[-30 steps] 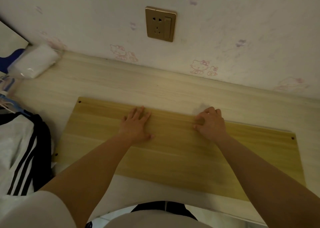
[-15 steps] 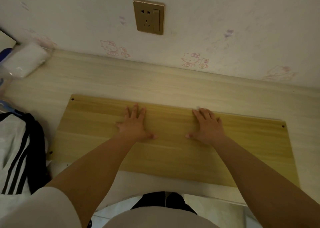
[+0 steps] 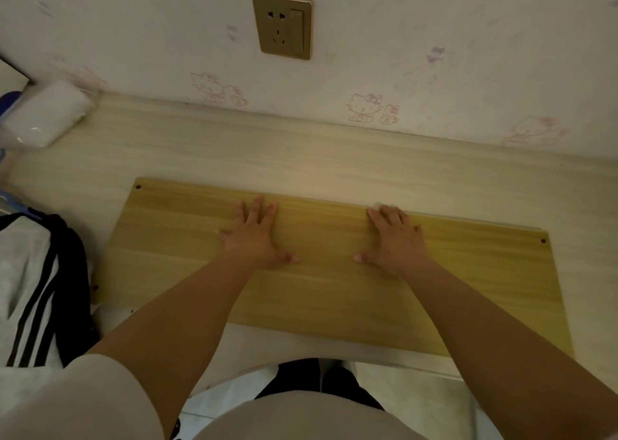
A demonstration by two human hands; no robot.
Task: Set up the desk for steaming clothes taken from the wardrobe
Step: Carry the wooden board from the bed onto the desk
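**Palms flat on the board**

Sleeve and lap fill the bottom of my view, pale cloth over dark trousers, and my two bare forearms reach forward from there. Both of them end on the yellow wooden board point(image 3: 334, 282), which lies flat on the counter point(image 3: 301, 158) with its near long edge close to the counter's front lip. My left hand point(image 3: 255, 235) presses down with fingers straight and slightly spread, thumb out to the side; it holds nothing. My right hand point(image 3: 394, 238) lies the same way, flat and empty. A second ago its fingers were curled at the board's far edge; half a second ago they had straightened, and they are flat now. The board sits where it sat before.

To my left a white garment with black stripes point(image 3: 33, 289) lies at the counter's end. Farther back in that corner rests a soft white packet point(image 3: 46, 118). Beyond the counter rises the wall, papered with faint pink cartoon cats, and a gold wall socket point(image 3: 282, 24) sits above the board.
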